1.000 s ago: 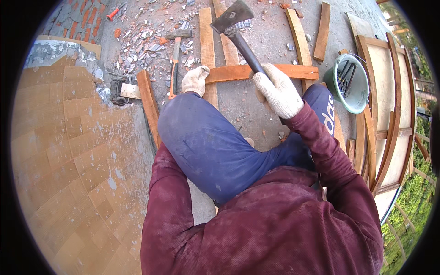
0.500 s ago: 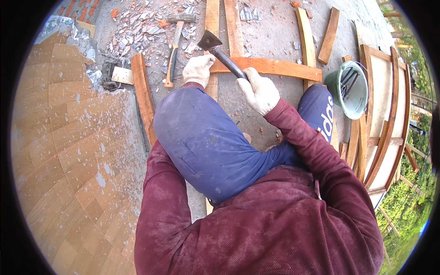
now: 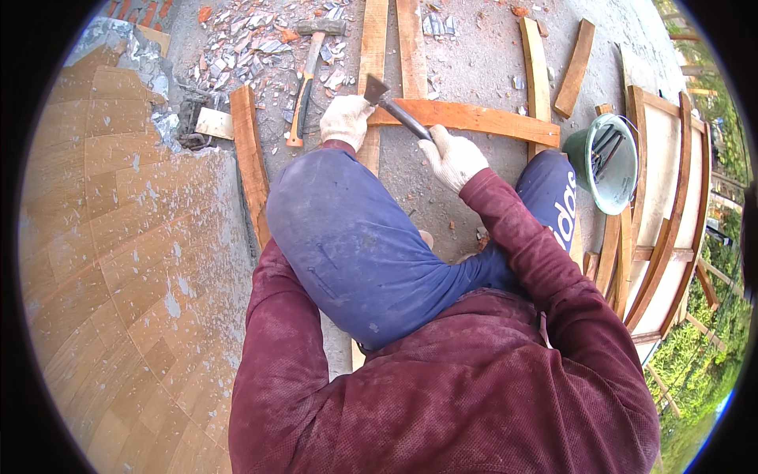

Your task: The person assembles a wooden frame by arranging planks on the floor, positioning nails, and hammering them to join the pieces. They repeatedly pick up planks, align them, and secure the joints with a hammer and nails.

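My right hand [image 3: 455, 158], in a white knit glove, is wrapped round the dark handle of a hatchet [image 3: 407, 120]. Its flared dark blade is just above the left end of a reddish wooden plank [image 3: 474, 117]. That plank lies crosswise over other timber strips on the ground. My left hand [image 3: 345, 123], also gloved, is closed at the plank's left end, its fingertips partly hidden. Left of that hand, a claw-less hammer [image 3: 306, 83] with an orange and black handle rests on the ground.
Broken tile rubble [image 3: 245, 51] lies at the far left, beyond a raised wood-patterned tile floor [image 3: 142, 261]. A green bucket [image 3: 580, 156] with tools stands right of my knee, beside a leaning timber-framed panel [image 3: 663, 213]. Another timber strip [image 3: 249, 158] lies left of my leg.
The hatchet's blade has come down closer to the plank's end and my left hand. Both hands keep their grips, and the whole view has shifted slightly.
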`<state>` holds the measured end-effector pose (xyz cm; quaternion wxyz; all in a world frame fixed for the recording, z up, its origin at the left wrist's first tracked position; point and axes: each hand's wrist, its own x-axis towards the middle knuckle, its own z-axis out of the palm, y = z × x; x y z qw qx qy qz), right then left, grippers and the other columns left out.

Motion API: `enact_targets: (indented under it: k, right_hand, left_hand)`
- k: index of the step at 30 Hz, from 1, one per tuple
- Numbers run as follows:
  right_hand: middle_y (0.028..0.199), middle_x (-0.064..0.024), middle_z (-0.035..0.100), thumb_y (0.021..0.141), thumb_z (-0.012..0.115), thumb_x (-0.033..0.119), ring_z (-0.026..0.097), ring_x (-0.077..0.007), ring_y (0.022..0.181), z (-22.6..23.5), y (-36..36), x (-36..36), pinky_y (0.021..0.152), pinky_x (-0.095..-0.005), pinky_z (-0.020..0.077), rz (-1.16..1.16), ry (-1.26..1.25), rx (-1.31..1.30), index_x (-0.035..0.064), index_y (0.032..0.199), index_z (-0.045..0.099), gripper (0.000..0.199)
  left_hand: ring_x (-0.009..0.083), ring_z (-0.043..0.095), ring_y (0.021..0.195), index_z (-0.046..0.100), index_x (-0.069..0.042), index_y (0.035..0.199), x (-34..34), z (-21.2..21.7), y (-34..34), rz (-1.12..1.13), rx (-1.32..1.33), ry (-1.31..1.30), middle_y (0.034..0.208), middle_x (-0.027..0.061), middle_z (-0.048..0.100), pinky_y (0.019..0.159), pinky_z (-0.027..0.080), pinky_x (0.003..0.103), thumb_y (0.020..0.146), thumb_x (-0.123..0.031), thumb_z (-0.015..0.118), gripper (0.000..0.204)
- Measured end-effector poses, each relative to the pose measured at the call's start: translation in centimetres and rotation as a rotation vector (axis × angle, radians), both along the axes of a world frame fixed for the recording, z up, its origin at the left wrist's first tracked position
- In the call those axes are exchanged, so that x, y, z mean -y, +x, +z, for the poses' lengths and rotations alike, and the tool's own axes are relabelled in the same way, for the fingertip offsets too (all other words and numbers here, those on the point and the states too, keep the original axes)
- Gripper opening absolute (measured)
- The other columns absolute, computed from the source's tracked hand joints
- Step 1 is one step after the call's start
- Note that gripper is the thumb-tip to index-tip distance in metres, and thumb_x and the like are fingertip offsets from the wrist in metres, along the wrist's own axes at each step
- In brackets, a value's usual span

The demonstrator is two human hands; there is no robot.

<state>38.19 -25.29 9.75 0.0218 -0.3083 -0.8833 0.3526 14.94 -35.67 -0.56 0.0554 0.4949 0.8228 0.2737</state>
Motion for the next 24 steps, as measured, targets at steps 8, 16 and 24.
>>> enact_targets:
  k: [8, 16, 24]
  right_hand:
    - [0.079, -0.0290, 0.067, 0.104, 0.055, 0.038, 0.067, -0.0509, 0.078, -2.1, 2.1, -0.1, 0.071, -0.0584, 0.0518, -0.128, -0.061, 0.070, 0.0051, 0.113, 0.057, 0.034]
    - [0.084, -0.0328, 0.067, 0.105, 0.053, 0.038, 0.066, -0.0533, 0.084, -4.7, 2.4, -0.8, 0.075, -0.0605, 0.0509, -0.122, -0.099, 0.253, 0.0043, 0.109, 0.055, 0.034]
    - [0.082, -0.0336, 0.066, 0.105, 0.052, 0.036, 0.065, -0.0543, 0.082, -5.5, 2.9, -0.3, 0.074, -0.0607, 0.0502, -0.134, -0.129, 0.254, 0.0035, 0.111, 0.054, 0.033]
  left_hand:
    - [0.0313, 0.068, 0.103, 0.074, -0.010, 0.113, 0.7, -2.2, -0.7, 0.267, 0.510, 0.367, 0.103, 0.0124, 0.074, 0.094, 0.052, 0.042, 0.098, -0.017, 0.062, 0.020]
    - [0.0390, 0.048, 0.135, 0.040, -0.008, 0.154, 3.1, -3.5, 3.4, 0.401, 0.267, 0.270, 0.149, 0.0201, 0.050, 0.115, 0.036, 0.052, 0.090, -0.028, 0.075, 0.076]
    - [0.0393, 0.024, 0.153, 0.034, -0.012, 0.159, 5.6, -3.9, 7.0, 0.186, -0.073, -0.007, 0.164, 0.0172, 0.030, 0.122, 0.022, 0.060, 0.082, -0.048, 0.078, 0.096]
